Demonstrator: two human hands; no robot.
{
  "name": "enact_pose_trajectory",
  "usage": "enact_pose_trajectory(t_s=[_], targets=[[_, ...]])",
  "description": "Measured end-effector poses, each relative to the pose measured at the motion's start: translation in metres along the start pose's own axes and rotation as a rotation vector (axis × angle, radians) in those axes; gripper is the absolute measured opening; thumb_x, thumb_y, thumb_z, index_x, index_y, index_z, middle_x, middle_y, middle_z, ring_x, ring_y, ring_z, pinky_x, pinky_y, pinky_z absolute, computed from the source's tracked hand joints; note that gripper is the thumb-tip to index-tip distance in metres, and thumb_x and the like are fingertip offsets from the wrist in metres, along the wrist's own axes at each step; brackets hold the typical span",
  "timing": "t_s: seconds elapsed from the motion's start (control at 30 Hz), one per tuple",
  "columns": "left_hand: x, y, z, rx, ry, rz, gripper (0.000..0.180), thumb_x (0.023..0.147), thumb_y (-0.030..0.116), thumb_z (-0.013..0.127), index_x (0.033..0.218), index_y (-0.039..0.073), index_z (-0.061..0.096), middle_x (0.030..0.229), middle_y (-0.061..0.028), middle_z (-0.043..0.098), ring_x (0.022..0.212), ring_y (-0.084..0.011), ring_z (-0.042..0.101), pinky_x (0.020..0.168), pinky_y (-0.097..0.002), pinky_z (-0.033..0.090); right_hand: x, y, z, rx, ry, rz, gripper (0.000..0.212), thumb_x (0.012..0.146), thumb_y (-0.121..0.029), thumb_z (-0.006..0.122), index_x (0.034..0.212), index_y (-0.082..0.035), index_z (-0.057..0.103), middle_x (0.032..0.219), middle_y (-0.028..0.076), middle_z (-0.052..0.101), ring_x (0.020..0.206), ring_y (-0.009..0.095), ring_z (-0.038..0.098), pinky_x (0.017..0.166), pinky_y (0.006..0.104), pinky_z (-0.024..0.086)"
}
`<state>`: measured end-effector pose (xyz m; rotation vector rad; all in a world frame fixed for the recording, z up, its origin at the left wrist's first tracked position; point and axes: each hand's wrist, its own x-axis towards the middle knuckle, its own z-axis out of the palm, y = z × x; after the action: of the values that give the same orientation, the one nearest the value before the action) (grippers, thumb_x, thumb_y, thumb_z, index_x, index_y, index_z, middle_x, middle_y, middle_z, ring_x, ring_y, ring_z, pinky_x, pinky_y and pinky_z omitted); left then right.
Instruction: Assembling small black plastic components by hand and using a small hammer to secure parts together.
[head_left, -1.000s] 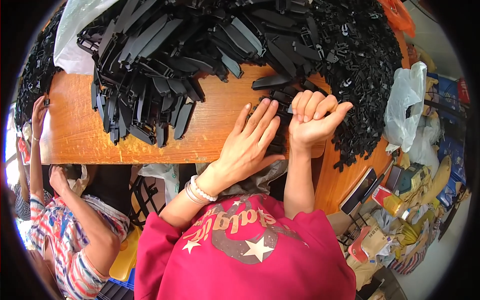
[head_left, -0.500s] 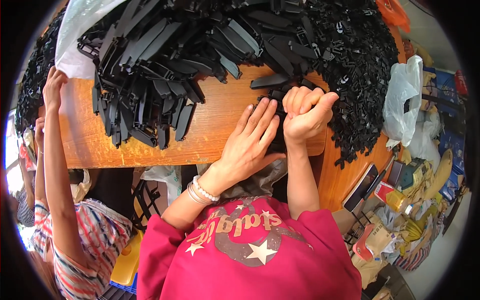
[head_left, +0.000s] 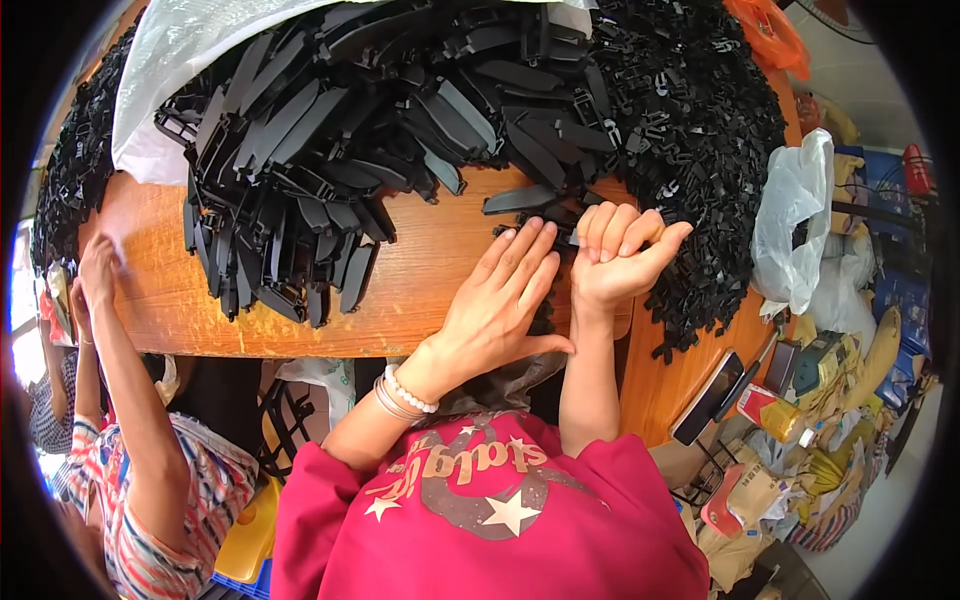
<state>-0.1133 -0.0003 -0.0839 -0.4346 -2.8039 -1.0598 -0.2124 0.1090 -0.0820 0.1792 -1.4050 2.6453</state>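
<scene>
Seen from above, a person in a dark pink top works at a worn orange-brown wooden table (head_left: 430, 235). The left hand (head_left: 495, 300) lies flat, fingers straight and slightly parted, thumb out to the side. Just beside it, the right hand (head_left: 622, 250) is curled into a fist, thumb pointing outward; I cannot tell whether anything is inside. A few black plastic parts (head_left: 562, 216) lie at and beneath the fingertips, mostly hidden. Judging by the loose piles, much remains unhandled: a heap of long black pieces (head_left: 290, 130) fills the far side, and a heap of small black clips (head_left: 700, 130) spreads to the right. Whether any parts are joined is too hidden to tell.

White plastic sheeting (head_left: 150, 120) covers part of the far heap. A clear bag (head_left: 795, 220) hangs at the table's right edge, near a phone (head_left: 707, 397). Beyond are crumpled packaging and a bottle (head_left: 768, 413). At left, a co-worker in a striped shirt (head_left: 215, 470) reaches over the table.
</scene>
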Motion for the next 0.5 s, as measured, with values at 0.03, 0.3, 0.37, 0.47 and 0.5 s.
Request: enact_pose_trajectory(t_s=[0.03, 0.3, 0.37, 0.47, 0.5], targets=[[0.001, -0.001, 0.0, 0.005, 0.008, 0.012, 0.094, 0.065, 0.059, 0.075, 0.127, -0.005, 0.047, 0.147, -0.0223, 0.036, 0.14, -0.0363, 0.031, 0.114, -0.0478, 0.026, -0.002, 0.0, 0.0, -0.011, -0.023, -0.001, 0.06, 0.103, -0.053, 0.019, 0.055, -0.017, 0.025, 0.041, -0.002, 0.026, 0.034, 0.012, 0.022, 0.037, 0.0263, 0.023], [0.004, -0.002, -0.002, 0.01, 0.02, 0.039, 0.094, 0.064, 0.058, 0.076, 0.127, -0.005, 0.048, 0.145, -0.0233, 0.039, 0.139, -0.0362, 0.033, 0.113, -0.0482, 0.028, 0.0, 0.0, 0.017, -0.174, -0.061, -0.042, 0.059, 0.104, -0.049, 0.021, 0.057, -0.014, 0.023, 0.042, -0.001, 0.022, 0.034, 0.011, 0.019, 0.036, 0.0258, 0.02], [0.001, -0.002, -0.001, 0.0, 0.019, 0.028, 0.094, 0.063, 0.057, 0.076, 0.127, -0.005, 0.049, 0.145, -0.0233, 0.04, 0.139, -0.0361, 0.033, 0.114, -0.0482, 0.026, -0.003, 0.003, 0.017, -0.185, -0.04, -0.037, 0.059, 0.104, -0.048, 0.022, 0.056, -0.014, 0.024, 0.042, -0.001, 0.022, 0.033, 0.011, 0.018, 0.035, 0.0262, 0.02], [0.003, -0.001, 0.0, 0.015, 0.0, 0.04, 0.096, 0.063, 0.058, 0.076, 0.129, -0.005, 0.047, 0.146, -0.0235, 0.038, 0.14, -0.0363, 0.031, 0.114, -0.0487, 0.025, -0.001, 0.002, 0.004, -0.05, -0.056, 0.01, 0.06, 0.104, -0.05, 0.022, 0.055, -0.015, 0.026, 0.041, -0.001, 0.024, 0.034, 0.012, 0.02, 0.036, 0.0265, 0.021], [0.002, 0.0, 0.001, 0.032, -0.035, 0.044, 0.099, 0.064, 0.061, 0.07, 0.133, -0.005, 0.045, 0.148, -0.0254, 0.033, 0.142, -0.0366, 0.027, 0.115, -0.047, 0.022, 0.001, -0.003, -0.004, 0.039, -0.069, 0.021, 0.062, 0.103, -0.052, 0.021, 0.054, -0.016, 0.028, 0.041, -0.001, 0.025, 0.035, 0.012, 0.021, 0.037, 0.0266, 0.022]])
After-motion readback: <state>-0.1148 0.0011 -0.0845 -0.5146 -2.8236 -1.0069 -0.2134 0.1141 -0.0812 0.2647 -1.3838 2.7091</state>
